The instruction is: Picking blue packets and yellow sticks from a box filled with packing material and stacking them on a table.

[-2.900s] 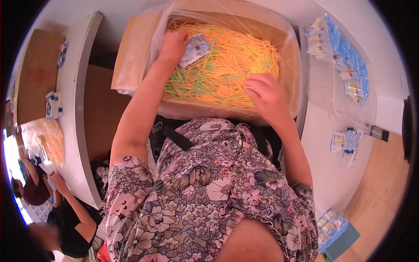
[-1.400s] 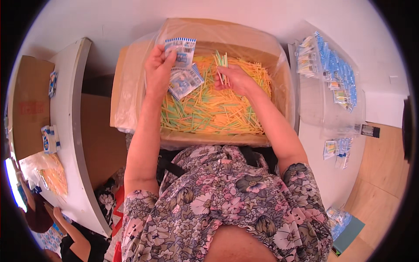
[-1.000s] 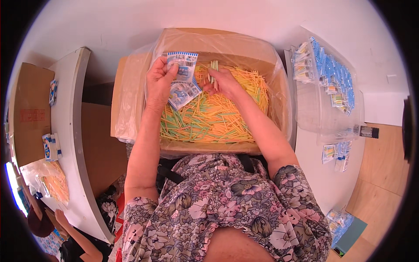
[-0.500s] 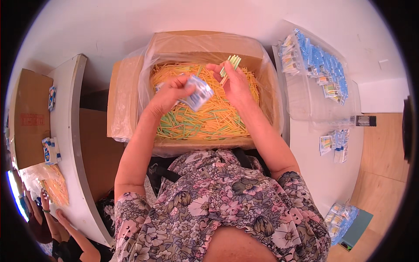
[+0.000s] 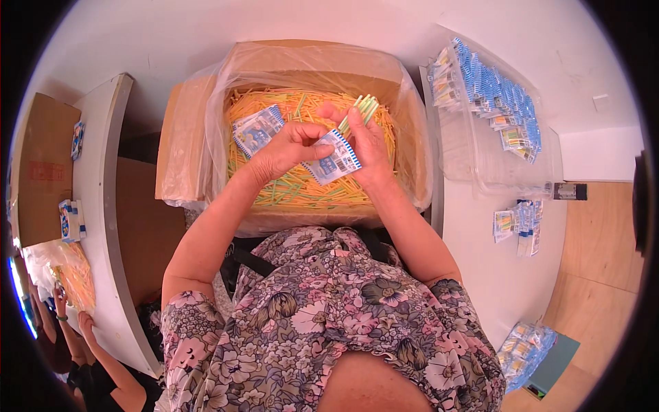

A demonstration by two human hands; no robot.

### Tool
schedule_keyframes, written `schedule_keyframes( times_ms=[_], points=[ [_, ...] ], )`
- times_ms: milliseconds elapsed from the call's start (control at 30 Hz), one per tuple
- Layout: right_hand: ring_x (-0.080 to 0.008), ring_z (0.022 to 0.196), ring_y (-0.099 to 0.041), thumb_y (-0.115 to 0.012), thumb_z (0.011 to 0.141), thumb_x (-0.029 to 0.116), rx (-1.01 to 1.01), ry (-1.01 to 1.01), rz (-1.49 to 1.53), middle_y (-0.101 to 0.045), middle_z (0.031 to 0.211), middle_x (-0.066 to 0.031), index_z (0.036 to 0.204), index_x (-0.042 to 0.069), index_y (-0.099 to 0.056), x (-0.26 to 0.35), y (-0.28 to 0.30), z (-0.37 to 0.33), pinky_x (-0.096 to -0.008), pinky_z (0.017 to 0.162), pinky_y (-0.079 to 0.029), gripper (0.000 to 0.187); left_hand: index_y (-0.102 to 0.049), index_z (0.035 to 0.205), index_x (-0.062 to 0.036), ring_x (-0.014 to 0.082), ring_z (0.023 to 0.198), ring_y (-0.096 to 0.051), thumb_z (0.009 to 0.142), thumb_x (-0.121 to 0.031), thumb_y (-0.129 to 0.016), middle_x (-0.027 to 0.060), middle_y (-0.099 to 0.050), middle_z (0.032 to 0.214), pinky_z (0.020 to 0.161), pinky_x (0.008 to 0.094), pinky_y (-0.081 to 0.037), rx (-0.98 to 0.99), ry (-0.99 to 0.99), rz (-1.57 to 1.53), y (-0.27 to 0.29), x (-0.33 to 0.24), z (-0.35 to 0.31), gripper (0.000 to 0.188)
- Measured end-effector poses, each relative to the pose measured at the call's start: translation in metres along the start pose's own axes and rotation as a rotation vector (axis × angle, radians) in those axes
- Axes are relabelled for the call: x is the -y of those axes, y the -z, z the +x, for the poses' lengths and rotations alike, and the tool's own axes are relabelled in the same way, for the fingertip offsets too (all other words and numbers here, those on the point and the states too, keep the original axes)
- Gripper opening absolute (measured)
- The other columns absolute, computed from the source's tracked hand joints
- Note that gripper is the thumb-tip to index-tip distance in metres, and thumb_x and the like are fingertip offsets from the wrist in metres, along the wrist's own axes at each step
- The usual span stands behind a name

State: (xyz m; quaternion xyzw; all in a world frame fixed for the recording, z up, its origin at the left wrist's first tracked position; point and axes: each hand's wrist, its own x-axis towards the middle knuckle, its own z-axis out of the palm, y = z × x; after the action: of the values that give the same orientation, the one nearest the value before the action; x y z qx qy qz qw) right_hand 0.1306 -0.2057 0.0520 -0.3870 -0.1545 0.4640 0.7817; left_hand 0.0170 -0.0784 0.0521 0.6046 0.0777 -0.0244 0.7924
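Observation:
A cardboard box lined with clear plastic holds a heap of thin yellow, orange and green sticks. Over the heap, my left hand pinches a small blue-and-white packet and has a few more packets fanned behind its fingers. My right hand grips a small bunch of pale green and yellow sticks, their ends pointing up and away, right beside the packet's edge. The two hands touch above the middle of the box.
To the right, a clear plastic tray on the white table holds rows of filled blue packets. Loose packets lie nearer, and a bag of them at lower right. Another person's hands work at the left table.
My hands rose from the heap: the right picked up a bunch of sticks, the left lifted the packets, and both have come together over the box's middle.

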Motion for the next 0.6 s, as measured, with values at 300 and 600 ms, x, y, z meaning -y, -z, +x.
schedule_keyframes(
  times_ms=[300,600],
  points=[
    [-0.0138,0.09,-0.062,-0.049,0.097,0.021,-0.006,0.055,-0.42,-0.062,0.104,-0.0106,0.135,0.013,-0.037,-0.01,0.032,-0.008,-0.0276,0.077,-0.051,0.041,-0.068,0.1,-0.0024,0.0094,0.09,-0.056,0.082,-0.008,-0.066,-0.0003,-0.064,0.097,0.084,0.0267,-0.044,0.064,0.007,-0.222,-0.006,0.015,0.016,0.019],
    [-0.0134,0.099,-0.055,-0.051,0.096,0.021,-0.025,-0.114,-0.18,-0.055,0.114,-0.009,0.146,0.015,-0.017,-0.001,0.012,-0.015,-0.0263,0.083,-0.046,0.061,-0.069,0.095,-0.001,0.0059,0.08,-0.056,0.083,-0.008,-0.067,-0.0011,-0.065,0.085,0.076,0.0239,-0.046,0.069,-0.072,-0.001,-0.007,0.017,0.017,0.014]
  ],
)
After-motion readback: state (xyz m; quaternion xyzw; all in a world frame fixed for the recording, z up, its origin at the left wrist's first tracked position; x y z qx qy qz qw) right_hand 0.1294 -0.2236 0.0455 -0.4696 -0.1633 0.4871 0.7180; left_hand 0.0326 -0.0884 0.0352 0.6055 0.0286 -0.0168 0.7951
